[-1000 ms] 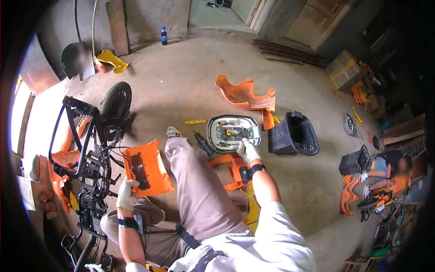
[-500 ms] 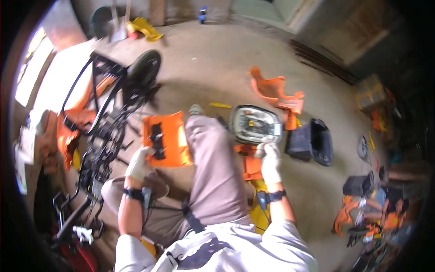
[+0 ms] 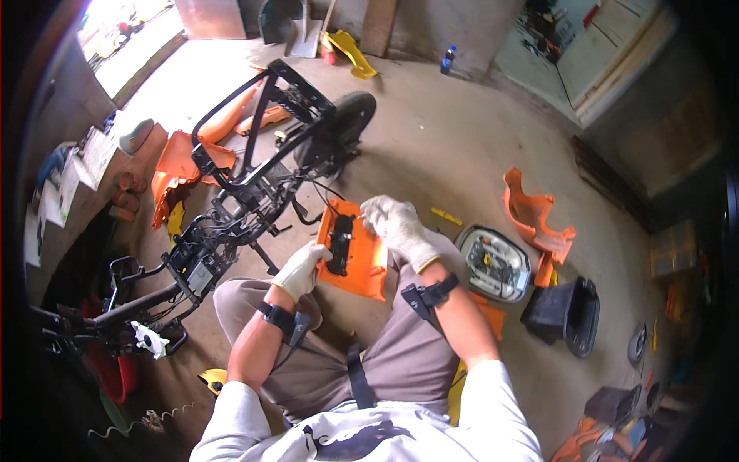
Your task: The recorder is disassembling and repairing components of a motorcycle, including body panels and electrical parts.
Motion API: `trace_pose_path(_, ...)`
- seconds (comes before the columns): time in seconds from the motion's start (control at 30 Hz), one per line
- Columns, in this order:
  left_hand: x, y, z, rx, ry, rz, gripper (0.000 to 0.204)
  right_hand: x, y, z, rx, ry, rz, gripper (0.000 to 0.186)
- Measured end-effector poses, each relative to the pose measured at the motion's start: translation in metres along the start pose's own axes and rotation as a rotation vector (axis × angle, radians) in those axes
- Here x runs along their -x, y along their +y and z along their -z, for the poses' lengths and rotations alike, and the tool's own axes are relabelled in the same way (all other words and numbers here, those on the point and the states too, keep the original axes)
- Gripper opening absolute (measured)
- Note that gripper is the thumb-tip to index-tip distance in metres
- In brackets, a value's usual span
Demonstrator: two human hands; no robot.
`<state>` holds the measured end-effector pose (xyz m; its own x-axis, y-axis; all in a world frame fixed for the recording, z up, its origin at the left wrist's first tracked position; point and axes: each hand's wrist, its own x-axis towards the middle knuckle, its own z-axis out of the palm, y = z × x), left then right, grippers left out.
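My left hand (image 3: 300, 271), in a white glove, grips the lower-left edge of an orange panel (image 3: 363, 277) that has a black part (image 3: 341, 242) attached to it. Over the panel's upper right is my gloved right hand (image 3: 394, 231), fingers pinched; whatever they hold is too small to make out. Just left of the panel stands a bare black vehicle frame (image 3: 289, 96) with cables and a rear-facing or front tyre (image 3: 356, 119), which I cannot tell. Beside my right knee lies a pale oval tray (image 3: 517, 281) with small parts inside.
A dark bin (image 3: 566, 316) and an orange fairing (image 3: 531, 215) lie to the right; more orange panels (image 3: 177, 158) lie behind the frame. A bottle (image 3: 448, 60) stands by the back wall, near a doorway. A partly visible person (image 3: 627, 439) is at the lower right.
The view has turned left, toward the frame. My right hand has moved from the oval tray onto the orange panel; my left hand still holds the panel.
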<state>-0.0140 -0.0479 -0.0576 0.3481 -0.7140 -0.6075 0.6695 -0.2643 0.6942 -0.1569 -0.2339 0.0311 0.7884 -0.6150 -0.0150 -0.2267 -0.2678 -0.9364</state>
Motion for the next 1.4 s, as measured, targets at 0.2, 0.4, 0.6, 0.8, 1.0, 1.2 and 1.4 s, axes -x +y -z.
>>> trace_pose_path(0.2,0.016,0.017,-0.013,-0.193,0.091,-0.023,0.035,-0.017,0.027,-0.038,0.152,-0.301,-0.117,0.022)
trace_pose_path(0.4,0.035,0.039,-0.027,-0.351,0.096,0.046,0.029,-0.027,0.026,-0.046,0.155,-0.238,0.025,0.022)
trace_pose_path(0.6,0.025,0.032,-0.026,-0.378,0.110,-0.034,0.023,-0.027,0.030,-0.050,0.408,-0.213,0.207,0.025)
trace_pose_path(0.8,0.021,0.027,-0.020,-0.364,0.081,-0.049,0.022,-0.025,0.027,-0.051,0.229,-0.217,-0.006,0.030)
trace_pose_path(1.0,0.011,0.017,-0.015,-0.315,0.065,-0.083,0.040,-0.020,0.018,-0.050,0.190,-0.241,-0.090,0.030)
trace_pose_path(1.2,0.015,0.022,-0.021,-0.365,0.065,-0.088,0.035,-0.019,0.025,-0.058,0.263,-0.225,-0.037,0.030)
trace_pose_path(1.4,0.031,0.036,-0.027,-0.484,0.039,-0.094,0.035,-0.020,0.042,-0.069,0.533,-0.106,0.283,0.024)
